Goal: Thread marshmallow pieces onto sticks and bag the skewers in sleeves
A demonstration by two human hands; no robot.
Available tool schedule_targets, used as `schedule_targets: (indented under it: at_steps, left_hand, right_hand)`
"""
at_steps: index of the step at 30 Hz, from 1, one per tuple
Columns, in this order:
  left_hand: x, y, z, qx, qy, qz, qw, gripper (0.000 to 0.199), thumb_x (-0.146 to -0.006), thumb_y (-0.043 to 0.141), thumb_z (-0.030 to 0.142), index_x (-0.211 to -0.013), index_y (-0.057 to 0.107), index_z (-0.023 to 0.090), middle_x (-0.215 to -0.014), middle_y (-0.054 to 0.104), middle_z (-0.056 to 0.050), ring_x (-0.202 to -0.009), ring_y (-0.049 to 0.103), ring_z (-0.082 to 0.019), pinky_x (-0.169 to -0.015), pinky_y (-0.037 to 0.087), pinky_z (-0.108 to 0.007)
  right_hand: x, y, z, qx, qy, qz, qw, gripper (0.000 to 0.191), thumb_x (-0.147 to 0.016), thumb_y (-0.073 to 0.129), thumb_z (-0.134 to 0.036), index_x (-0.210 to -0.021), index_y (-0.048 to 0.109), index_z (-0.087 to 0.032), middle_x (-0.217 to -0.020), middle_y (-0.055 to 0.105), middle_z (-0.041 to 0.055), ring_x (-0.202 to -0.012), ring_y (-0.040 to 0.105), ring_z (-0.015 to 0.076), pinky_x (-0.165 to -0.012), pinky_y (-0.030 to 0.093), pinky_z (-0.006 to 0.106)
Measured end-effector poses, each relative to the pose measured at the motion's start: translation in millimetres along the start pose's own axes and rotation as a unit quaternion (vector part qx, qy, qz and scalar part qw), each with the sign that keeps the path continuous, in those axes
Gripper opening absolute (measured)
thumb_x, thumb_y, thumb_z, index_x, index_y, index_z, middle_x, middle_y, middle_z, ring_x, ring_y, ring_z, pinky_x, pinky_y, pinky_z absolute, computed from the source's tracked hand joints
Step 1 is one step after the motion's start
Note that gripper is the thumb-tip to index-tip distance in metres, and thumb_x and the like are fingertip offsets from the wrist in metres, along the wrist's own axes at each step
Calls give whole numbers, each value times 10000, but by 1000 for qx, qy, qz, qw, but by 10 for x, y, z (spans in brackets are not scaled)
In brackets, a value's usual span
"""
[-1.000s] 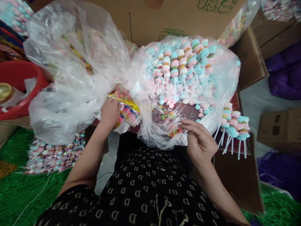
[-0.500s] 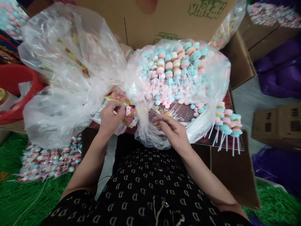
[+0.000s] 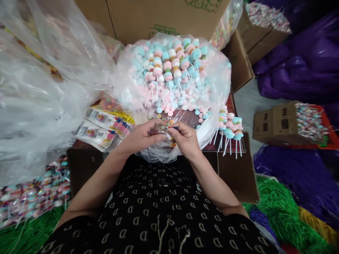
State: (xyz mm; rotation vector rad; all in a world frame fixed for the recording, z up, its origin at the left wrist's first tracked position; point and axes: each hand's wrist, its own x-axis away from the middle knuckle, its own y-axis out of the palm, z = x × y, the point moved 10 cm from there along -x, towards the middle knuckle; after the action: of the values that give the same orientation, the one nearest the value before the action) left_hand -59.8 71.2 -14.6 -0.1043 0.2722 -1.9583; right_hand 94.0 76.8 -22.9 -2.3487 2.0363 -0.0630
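Both hands meet over the near edge of a clear plastic bag (image 3: 219, 84) filled with pink, blue and white marshmallow skewers (image 3: 167, 67). Between the fingers is a small printed plastic wrapper (image 3: 172, 144) with blue, white and yellow patches, mostly hidden. My left hand (image 3: 144, 135) is closed on its left side, thumb stretched toward the right. My right hand (image 3: 186, 138) pinches its upper right part with thumb and forefinger. Left of my left hand lies a stack of printed wrappers (image 3: 97, 128). A few loose marshmallows (image 3: 202, 114) lie beyond my right hand.
Several marshmallow skewers (image 3: 230, 127) lie at the table's right edge. A large cardboard box (image 3: 148, 17) stands behind the bag. Crumpled clear plastic (image 3: 53, 88) fills the left side. Wrapped skewers (image 3: 34, 194) are at lower left; a carton (image 3: 275, 121) stands on the floor at right.
My left hand has moved right from the wrapper stack to meet my right hand, and a printed wrapper is now between them. The view has shifted right.
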Motion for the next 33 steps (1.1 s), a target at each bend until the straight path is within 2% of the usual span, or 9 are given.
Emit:
schedule_targets:
  at_steps: [4, 9, 15, 17, 20, 23, 28, 30, 33]
  left_hand:
    - [-2, -20, -79, 40, -52, 32, 997, 235, -865, 756, 426, -823, 684, 206, -761, 674, 2, -704, 604, -152, -676, 500, -280]
    - [26, -55, -115, -3, -91, 70, 993, 335, -930, 649, 474, -725, 603, 213, -591, 546, 41, -566, 476, -128, -572, 399, -261]
    - [-20, -55, -28, -91, -53, 61, 993, 424, -977, 555, 501, -662, 523, 219, -578, 479, 37, -573, 442, -133, -559, 347, -274]
    - [-26, -46, -32, -92, -48, 60, 993, 444, -986, 543, 495, -641, 493, 221, -571, 445, 39, -568, 422, -132, -560, 344, -277]
    - [-26, -27, -46, -73, -44, 55, 995, 378, -986, 546, 474, -714, 586, 215, -610, 521, 35, -585, 458, -135, -581, 378, -271]
    - [-23, 14, -55, -46, -45, 21, 998, 299, -956, 595, 469, -837, 688, 211, -695, 617, 29, -617, 506, -133, -598, 406, -259]
    - [-20, -54, -24, -87, -34, 21, 995, 461, -998, 514, 460, -609, 480, 213, -548, 448, 45, -544, 430, -122, -547, 337, -264]
    - [-28, -83, -8, -98, -25, 35, 994, 427, -1002, 516, 445, -643, 520, 213, -574, 525, 33, -565, 490, -134, -564, 370, -267]
    - [-37, -115, 1, -80, -18, 55, 995, 238, -971, 581, 406, -883, 685, 211, -710, 688, 20, -639, 596, -147, -631, 452, -264]
  right_hand:
    - [-9, -164, -88, 45, -28, 42, 998, 486, -860, 778, -672, -697, 641, -235, -599, 543, -49, -576, 488, 120, -591, 417, 268]
    - [-23, -199, 48, 39, -2, 74, 996, 655, -854, 706, -792, -593, 469, -239, -519, 436, -66, -521, 422, 109, -539, 380, 262]
    - [-59, -85, 245, -87, 46, 15, 995, 484, -702, 893, -653, -891, 701, -251, -787, 708, -30, -645, 608, 129, -641, 537, 268]
    - [-65, -102, 262, -91, 50, 26, 994, 438, -690, 904, -604, -856, 718, -243, -793, 734, -15, -640, 622, 136, -633, 545, 273]
    - [-60, -157, 285, -66, 70, 66, 993, 448, -701, 869, -629, -703, 665, -230, -589, 642, -37, -486, 513, 120, -486, 445, 250]
    - [-73, -172, 177, -5, 51, 80, 995, 565, -752, 814, -690, -560, 549, -229, -447, 498, -58, -425, 407, 102, -449, 358, 243]
    - [-166, -89, -68, 65, -17, 44, 997, 711, -880, 641, -793, -483, 471, -227, -438, 443, -29, -443, 413, 114, -473, 327, 270]
    - [-215, -59, -116, 83, -32, 41, 995, 740, -895, 599, -817, -482, 421, -230, -445, 406, -32, -448, 380, 108, -476, 291, 278]
    - [-297, 26, -161, 108, -45, 31, 993, 752, -899, 568, -833, -498, 346, -238, -465, 336, -42, -475, 316, 101, -483, 246, 282]
